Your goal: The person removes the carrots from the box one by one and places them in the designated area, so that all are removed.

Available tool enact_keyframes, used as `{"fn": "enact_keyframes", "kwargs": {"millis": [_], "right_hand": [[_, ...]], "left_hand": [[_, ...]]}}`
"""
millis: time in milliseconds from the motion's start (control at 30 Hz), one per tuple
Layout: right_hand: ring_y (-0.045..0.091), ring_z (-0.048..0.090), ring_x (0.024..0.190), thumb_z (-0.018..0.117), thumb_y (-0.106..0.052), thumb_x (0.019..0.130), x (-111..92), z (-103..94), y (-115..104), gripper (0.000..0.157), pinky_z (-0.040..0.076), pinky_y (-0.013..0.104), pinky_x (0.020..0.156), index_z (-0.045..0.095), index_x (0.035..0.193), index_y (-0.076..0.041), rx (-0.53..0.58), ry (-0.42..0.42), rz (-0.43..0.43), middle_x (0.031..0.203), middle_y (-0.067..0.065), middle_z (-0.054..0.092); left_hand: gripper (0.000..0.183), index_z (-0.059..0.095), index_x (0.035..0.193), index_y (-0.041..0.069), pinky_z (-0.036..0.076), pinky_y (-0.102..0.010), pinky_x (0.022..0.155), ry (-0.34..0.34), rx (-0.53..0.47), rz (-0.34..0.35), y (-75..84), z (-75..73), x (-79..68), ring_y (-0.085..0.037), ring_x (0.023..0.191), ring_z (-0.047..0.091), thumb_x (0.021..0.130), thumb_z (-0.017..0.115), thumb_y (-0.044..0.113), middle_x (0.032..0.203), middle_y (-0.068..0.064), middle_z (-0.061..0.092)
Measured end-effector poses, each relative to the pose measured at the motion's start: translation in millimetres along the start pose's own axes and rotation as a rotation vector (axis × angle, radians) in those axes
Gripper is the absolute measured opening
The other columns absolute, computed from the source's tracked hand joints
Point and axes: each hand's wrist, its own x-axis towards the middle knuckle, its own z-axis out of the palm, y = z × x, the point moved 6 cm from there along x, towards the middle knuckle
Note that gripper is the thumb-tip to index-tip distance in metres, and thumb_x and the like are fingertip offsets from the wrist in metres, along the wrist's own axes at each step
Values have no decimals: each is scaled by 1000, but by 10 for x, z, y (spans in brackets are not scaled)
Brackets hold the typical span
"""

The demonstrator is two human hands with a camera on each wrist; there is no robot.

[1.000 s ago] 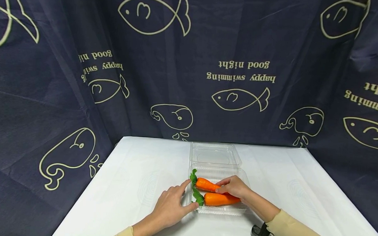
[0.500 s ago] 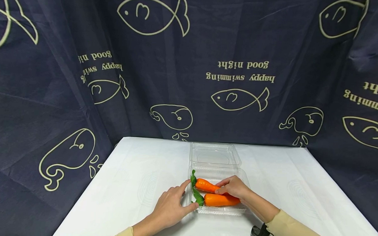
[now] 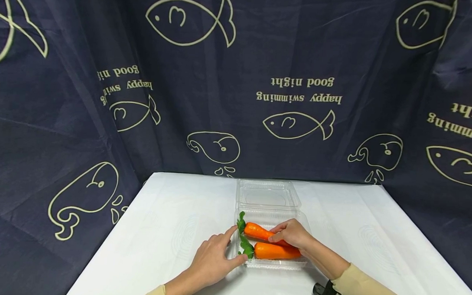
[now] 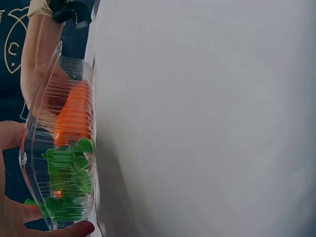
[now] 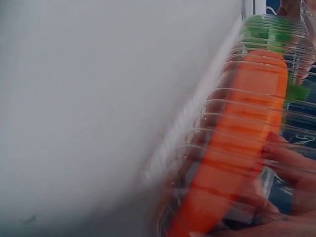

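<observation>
Orange carrots [image 3: 277, 251] with green tops [image 3: 248, 248]

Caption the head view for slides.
Right hand grips the farther of two carrots in an open clear container; left hand alongside.

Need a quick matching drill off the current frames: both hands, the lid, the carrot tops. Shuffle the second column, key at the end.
Things
1. left hand
2. right hand
3. clear lid
4. carrot tops

Place, colour or state
A. green, near the left end of the tray
B. gripping the farther carrot
C. swung open, on the far side of the tray
D. at the tray's left side, thumb and fingers spread

Pairs: 1-D, 2-B, 3-C, 4-A
</observation>
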Motion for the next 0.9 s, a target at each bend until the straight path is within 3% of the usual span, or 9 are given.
{"fn": "enact_keyframes", "kwargs": {"millis": [333, 600, 900], "right_hand": [[25, 57, 102, 88, -14, 70, -15, -54, -81, 26, 43, 43, 89, 79, 92, -3, 27, 9, -7, 102, 7, 72], [21, 57, 94, 85, -12, 71, -37, -189, -212, 26, 44, 32, 76, 79, 95, -4, 37, 10, -32, 96, 2, 73], [19, 58, 77, 84, -12, 72, -36, -307, -222, 28, 45, 31, 66, 77, 97, -2, 83, -8, -41, 84, 2, 72]], "left_hand": [[83, 47, 150, 21, 48, -45, 79, -7, -12, -15, -1, 1, -9, -21, 98, 64, 84, 66, 67, 107, 0, 71], [82, 49, 149, 22, 47, -44, 79, 2, -17, -19, 15, -3, -4, -19, 96, 62, 83, 67, 66, 103, 2, 69], [82, 50, 148, 20, 47, -42, 77, 24, -3, -13, 32, -13, -2, -19, 93, 62, 82, 70, 64, 100, 3, 69]]}}
